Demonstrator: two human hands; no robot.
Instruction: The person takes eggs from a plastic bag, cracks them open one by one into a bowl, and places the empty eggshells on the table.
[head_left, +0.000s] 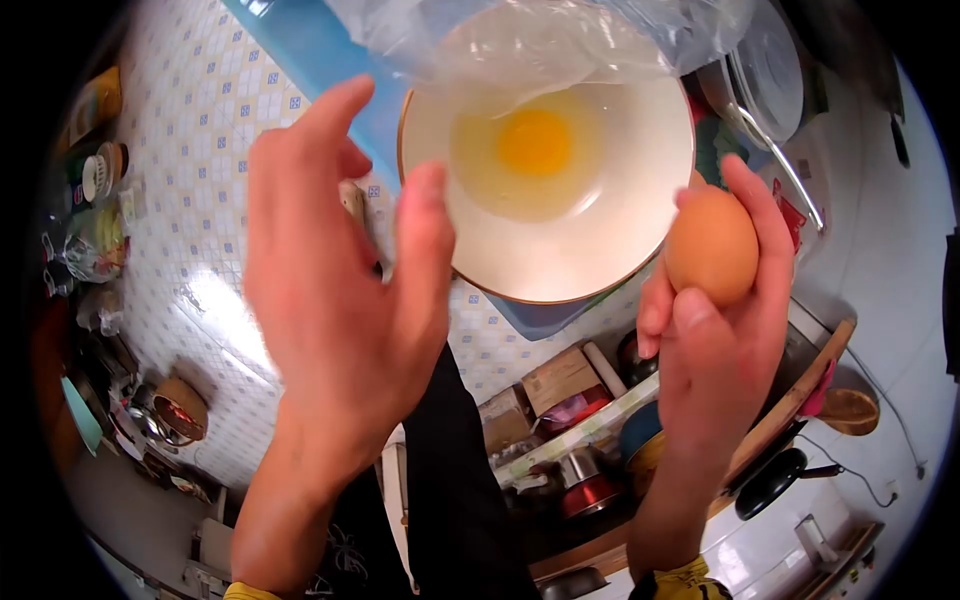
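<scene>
A brown egg [712, 247] is held in my right hand [722, 330], with the thumb and fingers around it, just right of a white bowl. The bowl [560, 255] has a thin brown rim and holds a cracked egg with a yellow yolk [535, 142] in clear egg white. My left hand [345, 270] is at the bowl's left side, fingers apart and curved, with nothing in it. Clear plastic [570, 45] covers the bowl's far edge.
A blue surface [310, 50] lies beyond and under the bowl. At the right are a clear lid [765, 75] and a metal handle [785, 175]. Shelves below hold boxes [560, 380] and a red-and-silver pot [587, 485]. A black pan [770, 483] hangs at the lower right.
</scene>
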